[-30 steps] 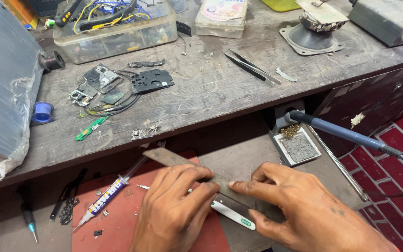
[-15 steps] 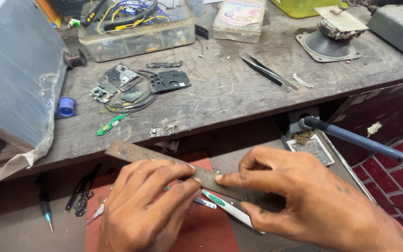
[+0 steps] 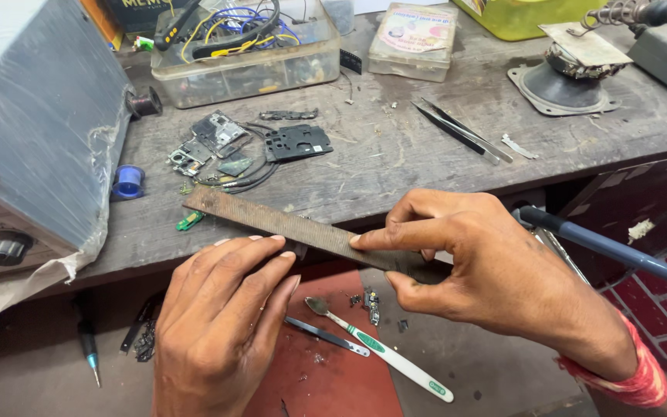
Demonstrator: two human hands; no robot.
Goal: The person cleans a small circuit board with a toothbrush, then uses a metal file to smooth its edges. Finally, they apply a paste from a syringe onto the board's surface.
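Observation:
A long flat metal file [image 3: 272, 218] lies slanted across the front of the workbench, its far end up to the left. My right hand [image 3: 488, 266] grips its near end between thumb and fingers. My left hand [image 3: 221, 324] is just below the file's middle, fingers bent and pinched together under the blade; whatever they pinch is hidden. Below the hands, a white toothbrush with a green band [image 3: 384, 349] and a thin metal tool [image 3: 326, 336] lie on a red mat [image 3: 326, 386].
On the wooden bench [image 3: 395, 162] lie phone circuit parts [image 3: 218, 143], a black plate [image 3: 297, 142], tweezers [image 3: 461, 131], a blue spool [image 3: 128, 181], a clear box of cables [image 3: 248, 46] and a wrapped grey machine [image 3: 32, 131]. A soldering iron handle [image 3: 611, 247] sticks out at right.
Both hands have lifted the file up from the lower shelf toward the bench edge, and the view has tilted down toward the bench.

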